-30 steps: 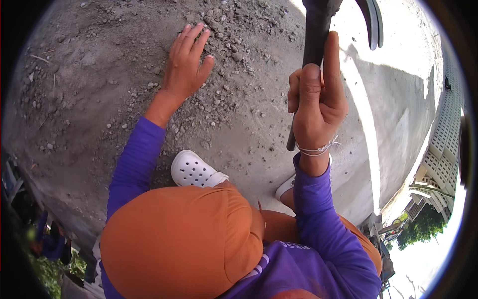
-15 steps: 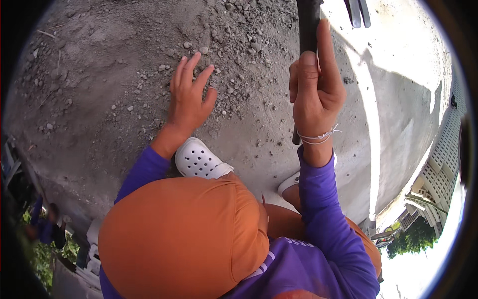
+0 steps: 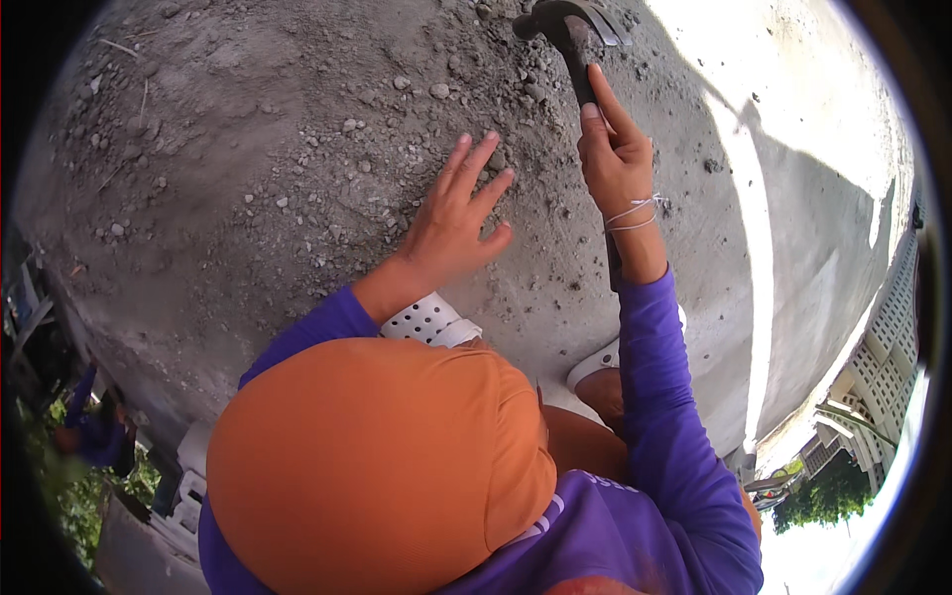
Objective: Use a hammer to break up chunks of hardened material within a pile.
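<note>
A claw hammer (image 3: 575,40) with a dark handle is gripped in my right hand (image 3: 617,164), the forefinger stretched along the handle. Its metal head points away from me, over rubble at the top of the view, with the claw to the right. My left hand (image 3: 451,218) is open, fingers spread and palm down, above the grey ground. Small stones (image 3: 439,90) and loose crumbled grit lie just beyond its fingertips. Whether those fingers touch the ground I cannot tell.
White clogs (image 3: 428,319) are on my feet below my hands. Loose grey dirt (image 3: 198,129) spreads to the left and far side. Smoother concrete (image 3: 694,327) lies right, crossed by a bright sunlit strip (image 3: 759,288). Pale perforated blocks (image 3: 883,347) stand at the right edge; a person (image 3: 94,431) is at far left.
My right hand has lowered with the hammer, bringing its whole head into view. My left hand has shifted right and slightly nearer, still open.
</note>
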The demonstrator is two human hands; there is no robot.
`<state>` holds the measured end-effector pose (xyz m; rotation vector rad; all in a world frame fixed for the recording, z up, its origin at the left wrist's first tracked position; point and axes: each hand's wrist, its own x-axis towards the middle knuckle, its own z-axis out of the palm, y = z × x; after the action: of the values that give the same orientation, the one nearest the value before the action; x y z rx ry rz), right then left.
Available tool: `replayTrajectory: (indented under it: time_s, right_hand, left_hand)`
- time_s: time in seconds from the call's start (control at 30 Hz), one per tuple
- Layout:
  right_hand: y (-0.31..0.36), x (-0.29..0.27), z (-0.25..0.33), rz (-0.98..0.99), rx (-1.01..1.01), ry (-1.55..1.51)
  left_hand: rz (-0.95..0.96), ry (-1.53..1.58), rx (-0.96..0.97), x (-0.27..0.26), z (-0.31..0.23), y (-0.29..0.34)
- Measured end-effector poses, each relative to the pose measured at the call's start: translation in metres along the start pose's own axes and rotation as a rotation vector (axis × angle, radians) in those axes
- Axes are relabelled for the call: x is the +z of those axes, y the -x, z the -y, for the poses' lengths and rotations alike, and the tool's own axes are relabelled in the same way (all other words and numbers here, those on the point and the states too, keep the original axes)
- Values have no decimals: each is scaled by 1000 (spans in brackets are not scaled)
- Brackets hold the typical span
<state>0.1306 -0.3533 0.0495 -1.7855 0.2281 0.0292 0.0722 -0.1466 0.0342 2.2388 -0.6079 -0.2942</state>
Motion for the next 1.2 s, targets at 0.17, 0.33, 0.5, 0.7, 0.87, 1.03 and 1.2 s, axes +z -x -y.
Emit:
replayTrajectory:
  time_s: [0.17,0.33,0.5,0.7,0.87,1.03,1.2]
  right_hand:
    - [16,-11,36,-29,-165,44]
    - [4,-5,-4,-46,-118,353]
    - [-2,-11,21,-53,-22,126]
    - [0,-13,62,-189,-271,43]
    - [-13,14,-23,-135,-146,305]
    - [-6,-2,-7,-46,78,88]
    - [16,-14,59,-112,-164,-42]
  left_hand:
    - [276,-334,43,-1,3,13]
    - [382,-471,236,-18,33,-38]
    - [176,-724,316,-51,72,-103]
    - [-363,-523,242,-55,78,-137]
    - [-171,-579,220,-44,79,-138]
    - [26,-247,310,-27,55,-112]
    - [-113,-225,256,-36,49,-82]
